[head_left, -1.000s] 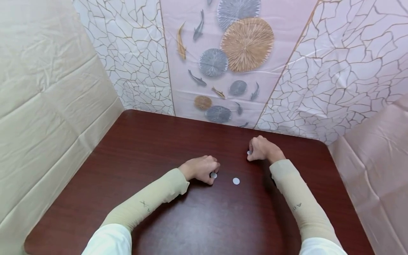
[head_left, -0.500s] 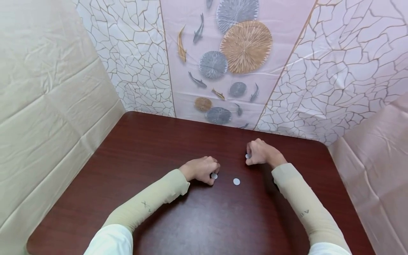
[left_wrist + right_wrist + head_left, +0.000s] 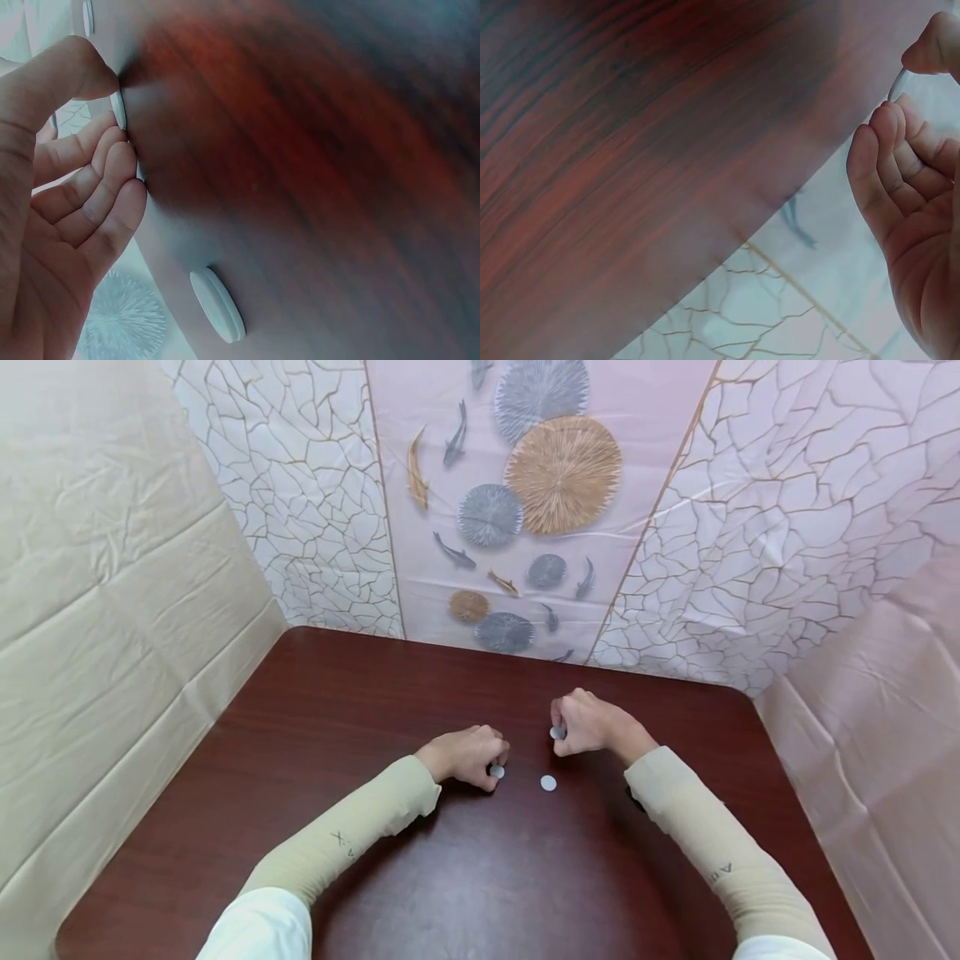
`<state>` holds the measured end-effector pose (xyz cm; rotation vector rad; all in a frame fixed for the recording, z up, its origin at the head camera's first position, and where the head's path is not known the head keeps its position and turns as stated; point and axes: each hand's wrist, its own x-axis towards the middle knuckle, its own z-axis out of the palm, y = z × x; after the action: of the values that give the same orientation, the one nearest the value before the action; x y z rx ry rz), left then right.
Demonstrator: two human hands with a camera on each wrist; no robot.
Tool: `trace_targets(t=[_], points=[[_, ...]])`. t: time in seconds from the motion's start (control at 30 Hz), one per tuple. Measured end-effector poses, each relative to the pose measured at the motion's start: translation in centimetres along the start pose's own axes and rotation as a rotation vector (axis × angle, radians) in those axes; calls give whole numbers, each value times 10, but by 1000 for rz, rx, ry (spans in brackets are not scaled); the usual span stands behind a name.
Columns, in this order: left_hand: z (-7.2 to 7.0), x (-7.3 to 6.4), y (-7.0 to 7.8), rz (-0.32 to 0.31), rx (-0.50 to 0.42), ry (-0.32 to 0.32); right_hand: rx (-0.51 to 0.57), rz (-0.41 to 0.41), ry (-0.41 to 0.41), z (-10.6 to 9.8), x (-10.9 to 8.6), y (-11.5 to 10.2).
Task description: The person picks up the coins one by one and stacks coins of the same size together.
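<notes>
My left hand (image 3: 467, 757) is low over the dark red-brown table, pinching a small white disc (image 3: 497, 772) between thumb and fingers; in the left wrist view the held disc (image 3: 119, 110) stands edge-on at the wood. Another white disc (image 3: 548, 783) lies flat on the table just right of that hand. Farther back and to the right, my right hand (image 3: 588, 723) grips a third white disc (image 3: 557, 733) by its edges. Its rim shows thin in the right wrist view, the disc (image 3: 896, 82) sitting between thumb and fingertips. A thicker, layered-looking white disc (image 3: 217, 306) appears low in the left wrist view.
The table (image 3: 360, 693) reaches a patterned backdrop (image 3: 555, 477) with fish and round shapes at its far edge. Plain cloth hangs along the left (image 3: 112, 610) and right (image 3: 885, 718) sides.
My right hand has moved left and slightly nearer with its disc, coming closer to the left hand. The left hand stays in place with its disc. The head view has shifted slightly.
</notes>
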<state>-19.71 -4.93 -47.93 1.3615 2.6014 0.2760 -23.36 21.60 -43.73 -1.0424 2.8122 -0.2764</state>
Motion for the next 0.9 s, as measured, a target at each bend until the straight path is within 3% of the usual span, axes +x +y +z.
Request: trace_targets(t=[0.47, 0.9], points=[[2, -3, -2, 24, -15, 14, 0, -90, 1, 7, 3, -38], [2, -4, -3, 4, -56, 32, 29, -87, -9, 21, 5, -66]])
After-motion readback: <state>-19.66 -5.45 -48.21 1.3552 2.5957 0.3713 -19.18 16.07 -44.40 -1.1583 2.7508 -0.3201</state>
